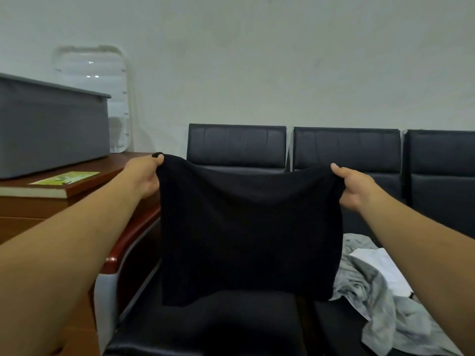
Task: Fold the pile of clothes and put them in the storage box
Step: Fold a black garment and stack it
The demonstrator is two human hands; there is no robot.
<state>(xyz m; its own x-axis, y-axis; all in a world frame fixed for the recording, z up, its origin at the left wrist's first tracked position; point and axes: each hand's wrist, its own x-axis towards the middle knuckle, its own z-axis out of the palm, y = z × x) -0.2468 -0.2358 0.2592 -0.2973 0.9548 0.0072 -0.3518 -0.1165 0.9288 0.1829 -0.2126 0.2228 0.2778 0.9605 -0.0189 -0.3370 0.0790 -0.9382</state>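
A black garment (246, 232) hangs in the air in front of me, folded to a rough square, above the black seat. My left hand (145, 176) pinches its upper left corner. My right hand (356, 187) grips its upper right corner. Both arms are stretched forward and the cloth sags slightly between the hands. A pile of grey and white clothes (377, 286) lies crumpled on the seat at the lower right. The grey fabric storage box (48, 129) stands on the wooden table at the left, above hand level.
A row of black leather seats (344, 147) runs along the white wall. The wooden table (84, 199) at the left carries a book with a green cover (64, 179). A clear plastic lid (102, 80) leans on the wall behind the box.
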